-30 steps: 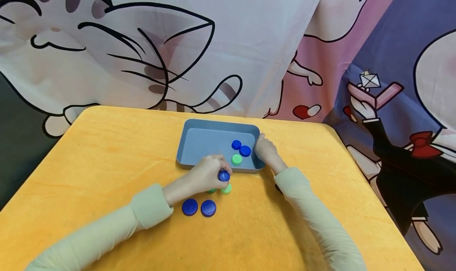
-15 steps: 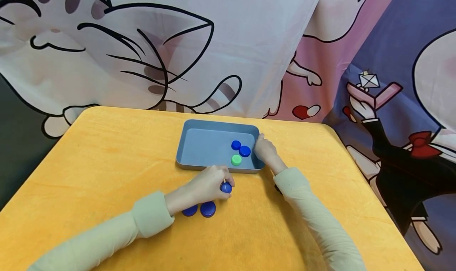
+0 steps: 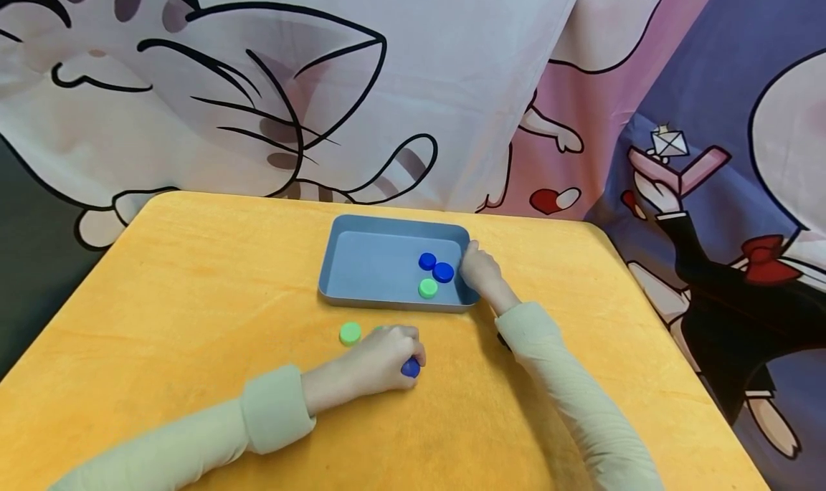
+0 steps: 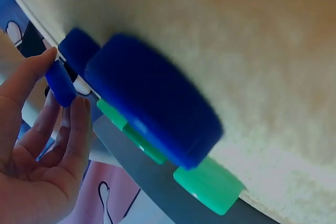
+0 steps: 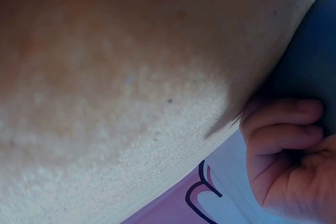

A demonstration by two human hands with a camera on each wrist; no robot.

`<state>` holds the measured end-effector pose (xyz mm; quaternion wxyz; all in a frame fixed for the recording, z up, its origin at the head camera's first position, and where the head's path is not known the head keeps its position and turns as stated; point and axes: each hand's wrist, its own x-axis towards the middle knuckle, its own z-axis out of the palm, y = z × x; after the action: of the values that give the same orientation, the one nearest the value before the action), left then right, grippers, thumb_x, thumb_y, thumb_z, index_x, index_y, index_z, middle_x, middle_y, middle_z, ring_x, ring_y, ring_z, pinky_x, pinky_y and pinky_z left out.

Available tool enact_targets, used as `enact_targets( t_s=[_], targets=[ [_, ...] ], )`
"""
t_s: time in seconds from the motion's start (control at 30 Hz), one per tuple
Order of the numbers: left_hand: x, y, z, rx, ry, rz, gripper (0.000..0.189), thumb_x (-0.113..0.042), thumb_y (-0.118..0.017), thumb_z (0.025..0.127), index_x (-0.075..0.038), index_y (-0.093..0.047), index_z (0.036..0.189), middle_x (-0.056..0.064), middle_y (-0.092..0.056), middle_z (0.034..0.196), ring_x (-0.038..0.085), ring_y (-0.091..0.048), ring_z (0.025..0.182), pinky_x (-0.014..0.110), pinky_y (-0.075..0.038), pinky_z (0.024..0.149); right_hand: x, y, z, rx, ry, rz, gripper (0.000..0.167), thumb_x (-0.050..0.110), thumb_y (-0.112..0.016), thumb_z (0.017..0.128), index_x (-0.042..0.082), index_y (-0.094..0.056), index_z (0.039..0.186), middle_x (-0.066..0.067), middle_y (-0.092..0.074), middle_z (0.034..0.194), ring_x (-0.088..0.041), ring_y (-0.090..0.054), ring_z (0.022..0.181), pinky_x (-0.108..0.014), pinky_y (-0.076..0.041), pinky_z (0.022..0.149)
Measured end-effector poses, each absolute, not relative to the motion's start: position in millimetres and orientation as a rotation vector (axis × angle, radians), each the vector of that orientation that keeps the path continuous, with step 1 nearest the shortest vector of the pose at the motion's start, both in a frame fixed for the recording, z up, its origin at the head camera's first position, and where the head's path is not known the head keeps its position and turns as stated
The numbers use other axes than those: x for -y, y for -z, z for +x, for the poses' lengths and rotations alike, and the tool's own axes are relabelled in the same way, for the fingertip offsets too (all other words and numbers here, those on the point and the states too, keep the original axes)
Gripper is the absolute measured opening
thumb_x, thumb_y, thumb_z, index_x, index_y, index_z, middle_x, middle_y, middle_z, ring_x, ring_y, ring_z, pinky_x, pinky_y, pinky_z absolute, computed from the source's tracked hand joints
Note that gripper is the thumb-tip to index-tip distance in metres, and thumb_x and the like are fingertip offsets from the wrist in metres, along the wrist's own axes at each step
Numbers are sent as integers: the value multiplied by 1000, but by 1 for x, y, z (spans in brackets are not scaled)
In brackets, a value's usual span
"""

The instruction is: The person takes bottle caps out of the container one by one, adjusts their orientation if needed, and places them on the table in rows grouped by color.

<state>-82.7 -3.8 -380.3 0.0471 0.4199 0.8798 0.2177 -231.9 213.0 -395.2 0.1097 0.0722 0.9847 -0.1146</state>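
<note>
My left hand [image 3: 383, 358] pinches a small blue bottle cap [image 4: 61, 83] between thumb and fingertips, low over the table. Two more blue caps [image 4: 152, 103] lie close by in the left wrist view; in the head view the left hand hides them. A light green cap [image 3: 350, 334] shows beyond that hand, and several green caps [image 4: 209, 184] stand past the blue ones in the left wrist view. My right hand [image 3: 480, 270] holds the right rim of the blue-grey tray [image 3: 368, 261] with curled fingers [image 5: 283, 135].
Inside the tray, on its right side, lie two blue caps [image 3: 443, 272] and one green cap [image 3: 428, 288]. The tray stands toward the back of the yellow-covered table [image 3: 226, 276]. Behind the table hangs a cartoon-printed cloth [image 3: 477, 68].
The left hand has moved toward the near side of the table with its blue cap, uncovering a green cap and covering the two blue caps. The right hand has stayed at the tray.
</note>
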Motion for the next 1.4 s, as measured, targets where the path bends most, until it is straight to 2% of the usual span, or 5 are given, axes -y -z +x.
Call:
enact_targets(
  t_s=[0.23,0.47,1.4],
  targets=[
    [2,382,-78,-2686,-618,1281,11,-17,-74,79,-13,-75,89,-3,-63,85,8,-57,75,20,-50,69,-213,394,-232,-2898,352,207,43,18,-30,104,-8,-29,138,-27,-62,109,-35,-64,91,-44,-55,83],
    [2,382,-77,-2671,-576,1286,12,-18,-76,78,-12,-75,89,-2,-62,84,8,-55,74,20,-47,67,-213,394,-232,-2902,358,191,44,18,-30,104,-8,-28,140,-28,-61,112,-35,-64,93,-45,-54,85],
    [0,385,-78,-2612,-568,1241,22,-26,-80,78,-11,-74,94,-1,-65,87,6,-53,75,21,-48,70,-214,395,-233,-2878,381,210,43,19,-34,104,-7,-29,137,-25,-61,107,-32,-63,87,-42,-56,82]
  ],
)
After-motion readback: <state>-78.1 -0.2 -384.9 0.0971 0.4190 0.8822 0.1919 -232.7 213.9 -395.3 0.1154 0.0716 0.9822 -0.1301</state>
